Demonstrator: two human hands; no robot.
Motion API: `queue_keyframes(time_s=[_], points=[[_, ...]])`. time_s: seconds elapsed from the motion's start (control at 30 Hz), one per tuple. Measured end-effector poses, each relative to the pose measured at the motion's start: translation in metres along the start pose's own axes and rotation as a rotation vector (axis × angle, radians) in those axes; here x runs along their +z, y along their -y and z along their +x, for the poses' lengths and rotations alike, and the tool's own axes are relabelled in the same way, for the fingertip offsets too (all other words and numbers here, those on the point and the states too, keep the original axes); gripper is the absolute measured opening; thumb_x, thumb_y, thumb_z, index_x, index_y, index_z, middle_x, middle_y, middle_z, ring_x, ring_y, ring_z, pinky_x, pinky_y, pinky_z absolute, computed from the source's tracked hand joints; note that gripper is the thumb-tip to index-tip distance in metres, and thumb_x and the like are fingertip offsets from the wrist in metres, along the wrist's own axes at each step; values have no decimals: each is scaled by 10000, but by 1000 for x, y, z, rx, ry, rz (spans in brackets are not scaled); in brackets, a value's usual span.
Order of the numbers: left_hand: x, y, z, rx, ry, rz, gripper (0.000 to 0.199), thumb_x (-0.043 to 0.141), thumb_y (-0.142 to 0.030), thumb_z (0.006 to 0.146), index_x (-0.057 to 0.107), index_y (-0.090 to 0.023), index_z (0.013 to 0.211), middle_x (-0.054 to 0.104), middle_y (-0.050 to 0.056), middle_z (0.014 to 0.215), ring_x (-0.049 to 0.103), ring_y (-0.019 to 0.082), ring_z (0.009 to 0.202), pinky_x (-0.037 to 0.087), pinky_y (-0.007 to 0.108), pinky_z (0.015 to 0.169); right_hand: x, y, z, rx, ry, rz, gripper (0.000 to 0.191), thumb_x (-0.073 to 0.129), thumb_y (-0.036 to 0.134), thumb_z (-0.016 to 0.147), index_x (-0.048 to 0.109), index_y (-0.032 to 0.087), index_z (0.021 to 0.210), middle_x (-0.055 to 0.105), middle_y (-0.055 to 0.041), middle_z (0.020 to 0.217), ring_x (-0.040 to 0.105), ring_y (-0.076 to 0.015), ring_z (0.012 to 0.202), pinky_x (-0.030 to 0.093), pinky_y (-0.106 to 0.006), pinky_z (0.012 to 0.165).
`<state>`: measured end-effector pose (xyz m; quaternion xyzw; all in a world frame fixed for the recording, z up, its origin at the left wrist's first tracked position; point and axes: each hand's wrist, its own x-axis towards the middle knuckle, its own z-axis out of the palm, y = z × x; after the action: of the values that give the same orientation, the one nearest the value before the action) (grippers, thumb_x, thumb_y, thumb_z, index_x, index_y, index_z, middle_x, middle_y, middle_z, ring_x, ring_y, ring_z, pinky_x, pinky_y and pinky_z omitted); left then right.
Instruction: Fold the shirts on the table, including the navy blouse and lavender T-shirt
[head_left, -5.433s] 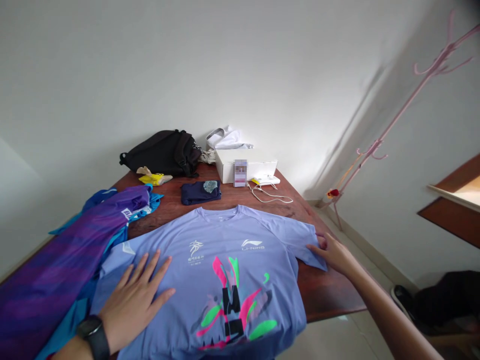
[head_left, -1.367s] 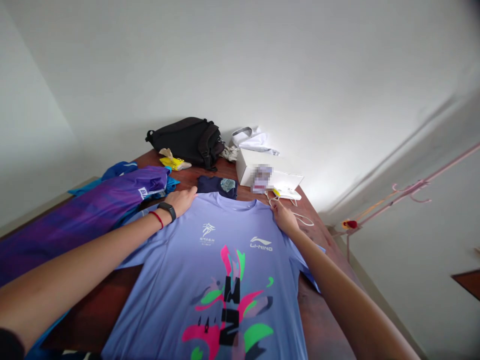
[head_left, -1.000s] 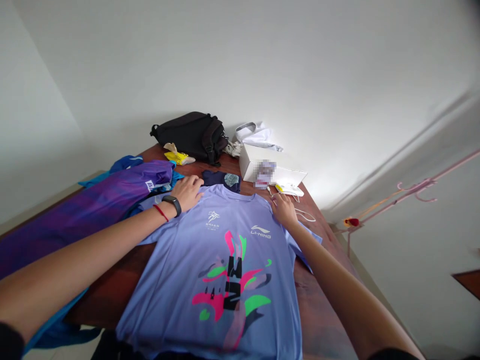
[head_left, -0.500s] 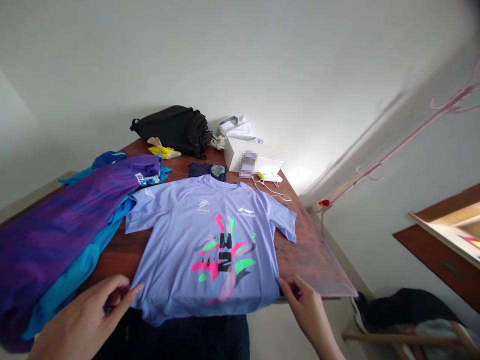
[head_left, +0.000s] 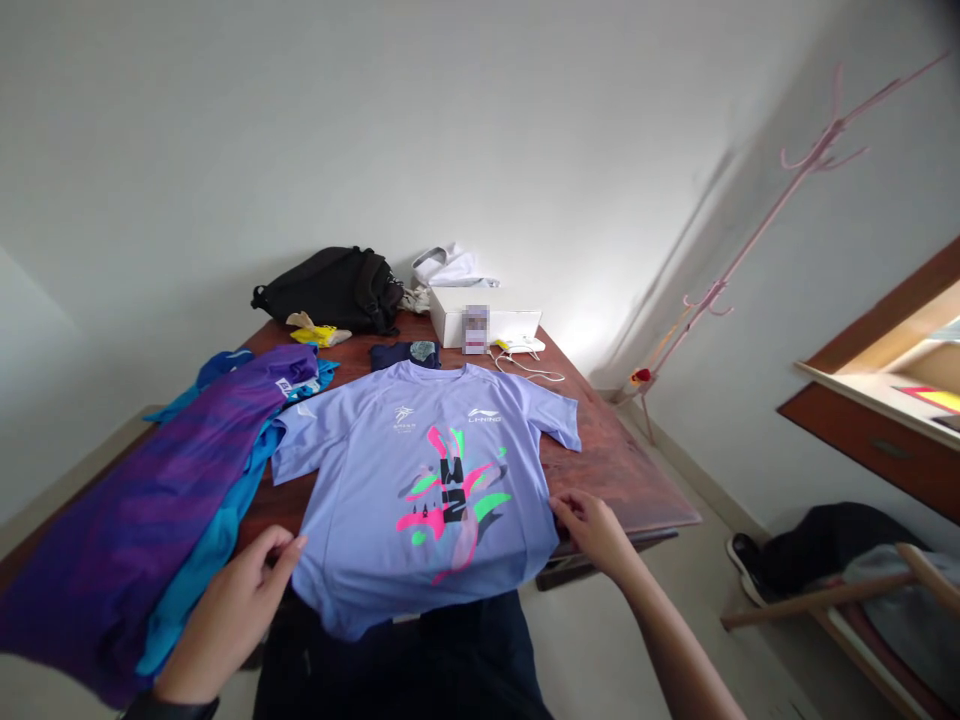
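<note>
A lavender T-shirt [head_left: 367,480] with a bright pink, green and black print lies face up, its collar toward the wall. Its lower hem hangs over the near edge of the dark red wooden table [head_left: 600,460]. My left hand [head_left: 240,600] is closed on the shirt's lower left edge, thumb and fingers pinched. At the lower right edge, my right hand [head_left: 596,530] pinches the fabric in the same way. Both sleeves are spread out sideways.
Purple and blue clothes [head_left: 187,480] are heaped along the left. Behind the shirt are a folded dark garment [head_left: 386,356], a black bag [head_left: 330,290], a yellow packet [head_left: 319,333] and a white box [head_left: 510,322] with a cable. A pink coat stand [head_left: 750,235] leans at right.
The view has shifted, so the table things sit differently in the picture. Both hands keep their pinch on the shirt, and the left side of its hem appears further right.
</note>
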<state>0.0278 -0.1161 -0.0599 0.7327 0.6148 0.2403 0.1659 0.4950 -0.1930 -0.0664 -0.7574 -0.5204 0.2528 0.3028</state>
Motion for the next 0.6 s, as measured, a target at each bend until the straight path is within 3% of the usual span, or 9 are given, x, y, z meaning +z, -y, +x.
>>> queue_keyframes(time_s=[0.17,0.3,0.4,0.6], points=[[-7,-2,3,-67,74,-169,411,443,-654,857,495,-253,780,599,-27,626,667,202,631,508,257,610,-2,10,31,38,-4,-85,252,503,362,912,539,213,712,642,10,542,595,-143,383,422,-237,490],[-10,-4,4,-157,100,-172,379,473,-643,816,506,-265,816,630,-17,651,696,225,633,519,280,588,-1,21,43,69,30,-51,322,564,458,894,519,215,688,653,1,563,607,-148,392,392,-231,452],[-10,2,2,-224,128,-239,393,495,-659,796,530,-273,862,671,-4,734,721,244,686,558,300,611,-1,23,40,33,54,-31,366,594,528,873,550,209,700,645,8,562,607,-147,419,383,-233,472],[-9,8,4,-263,123,-289,449,531,-701,778,531,-269,901,696,13,809,725,260,695,586,336,641,-6,22,16,-68,123,-84,375,682,506,811,549,200,639,624,18,572,579,-136,532,340,-233,525]])
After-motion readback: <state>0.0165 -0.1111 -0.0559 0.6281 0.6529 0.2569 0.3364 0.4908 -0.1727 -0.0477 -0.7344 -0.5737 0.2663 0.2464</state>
